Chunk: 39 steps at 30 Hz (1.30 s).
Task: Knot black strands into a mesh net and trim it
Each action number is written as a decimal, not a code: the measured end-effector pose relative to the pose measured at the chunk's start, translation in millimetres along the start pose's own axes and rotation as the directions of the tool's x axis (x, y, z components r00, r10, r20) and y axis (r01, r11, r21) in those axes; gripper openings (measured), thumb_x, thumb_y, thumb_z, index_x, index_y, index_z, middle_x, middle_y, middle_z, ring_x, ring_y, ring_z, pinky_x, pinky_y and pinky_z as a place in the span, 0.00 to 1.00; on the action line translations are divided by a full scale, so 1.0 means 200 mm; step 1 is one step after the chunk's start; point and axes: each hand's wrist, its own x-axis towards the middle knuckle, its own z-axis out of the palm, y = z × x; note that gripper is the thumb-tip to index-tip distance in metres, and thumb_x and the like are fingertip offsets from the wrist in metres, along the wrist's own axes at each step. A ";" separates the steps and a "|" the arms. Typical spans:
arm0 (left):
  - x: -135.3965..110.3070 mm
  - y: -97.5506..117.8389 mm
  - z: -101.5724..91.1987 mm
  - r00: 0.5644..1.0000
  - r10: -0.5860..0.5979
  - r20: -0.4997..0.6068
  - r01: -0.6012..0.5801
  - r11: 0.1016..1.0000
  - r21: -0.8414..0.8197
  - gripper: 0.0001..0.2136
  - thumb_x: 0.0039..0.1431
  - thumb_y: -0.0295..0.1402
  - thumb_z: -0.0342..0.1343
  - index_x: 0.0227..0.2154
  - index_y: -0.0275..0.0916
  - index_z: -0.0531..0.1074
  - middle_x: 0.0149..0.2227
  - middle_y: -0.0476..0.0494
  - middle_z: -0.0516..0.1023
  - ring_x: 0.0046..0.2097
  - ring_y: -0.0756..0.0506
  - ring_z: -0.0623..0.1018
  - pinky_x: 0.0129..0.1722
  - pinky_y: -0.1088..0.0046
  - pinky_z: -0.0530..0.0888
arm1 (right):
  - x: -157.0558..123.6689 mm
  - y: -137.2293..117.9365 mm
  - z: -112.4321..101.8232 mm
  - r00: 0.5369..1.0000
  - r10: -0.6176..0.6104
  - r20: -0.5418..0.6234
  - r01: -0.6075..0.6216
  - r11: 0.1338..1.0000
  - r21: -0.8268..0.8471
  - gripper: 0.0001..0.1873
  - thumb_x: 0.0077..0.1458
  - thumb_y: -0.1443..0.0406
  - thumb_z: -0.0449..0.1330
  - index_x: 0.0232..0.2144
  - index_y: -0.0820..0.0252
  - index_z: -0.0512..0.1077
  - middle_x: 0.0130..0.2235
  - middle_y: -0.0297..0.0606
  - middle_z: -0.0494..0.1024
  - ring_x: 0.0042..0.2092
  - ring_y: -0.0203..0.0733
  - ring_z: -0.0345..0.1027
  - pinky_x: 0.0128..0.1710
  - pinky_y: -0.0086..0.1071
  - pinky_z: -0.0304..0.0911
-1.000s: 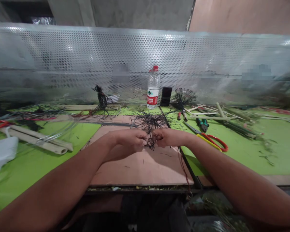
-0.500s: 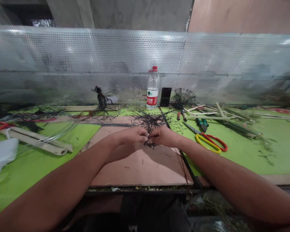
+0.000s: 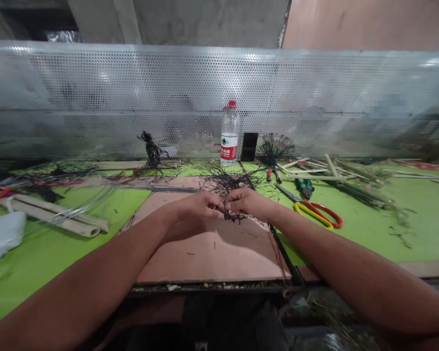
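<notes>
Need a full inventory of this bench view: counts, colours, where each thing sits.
perforated metal screen: 1, silver, along far edge
plastic bottle: 1, clear, red cap and label, far edge, centre
black slab, possibly a phone: 1, black, right of bottle
dark wiry tufts: 2 standing, black, either side of bottle
shears: 1, yellow and red handles, right
pliers: 2, green or red handles, right
bamboo strips: several, pale, far right
pale tubes: about 2, beige, left
white bag: 1, white, left edge
pink board: 1, pink, centre
green bench top: 1, bright green, throughout
dark wiry bundle: 1, black, centre, between hands
left hand: 1, pinching bundle
right hand: 1, pinching bundle
</notes>
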 end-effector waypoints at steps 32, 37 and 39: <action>0.09 -0.09 0.12 0.998 -0.025 -0.065 -0.013 0.853 -0.522 0.10 0.52 0.38 0.56 0.29 0.35 0.67 0.30 0.43 0.73 0.33 0.49 0.71 0.36 0.71 0.66 | -0.06 -0.06 -0.10 0.952 -0.086 0.293 0.124 0.986 -0.115 0.06 0.50 0.69 0.56 0.31 0.60 0.61 0.29 0.31 0.67 0.29 0.32 0.60 0.31 0.29 0.57; 0.12 -0.08 0.16 0.988 -0.091 -0.121 0.025 0.887 -0.462 0.05 0.50 0.31 0.54 0.24 0.35 0.67 0.24 0.47 0.71 0.27 0.51 0.67 0.29 0.74 0.63 | -0.04 -0.05 -0.03 0.925 -0.127 0.357 0.164 0.984 -0.073 0.07 0.49 0.73 0.55 0.32 0.60 0.61 0.28 0.30 0.66 0.29 0.32 0.59 0.30 0.28 0.56; 0.12 -0.07 0.17 0.971 -0.177 -0.161 0.092 0.898 -0.431 0.02 0.49 0.27 0.52 0.24 0.34 0.68 0.24 0.47 0.71 0.26 0.51 0.68 0.27 0.75 0.62 | -0.03 -0.03 0.02 0.912 -0.132 0.389 0.187 0.976 -0.109 0.07 0.47 0.75 0.54 0.29 0.60 0.60 0.27 0.29 0.64 0.30 0.32 0.58 0.30 0.28 0.55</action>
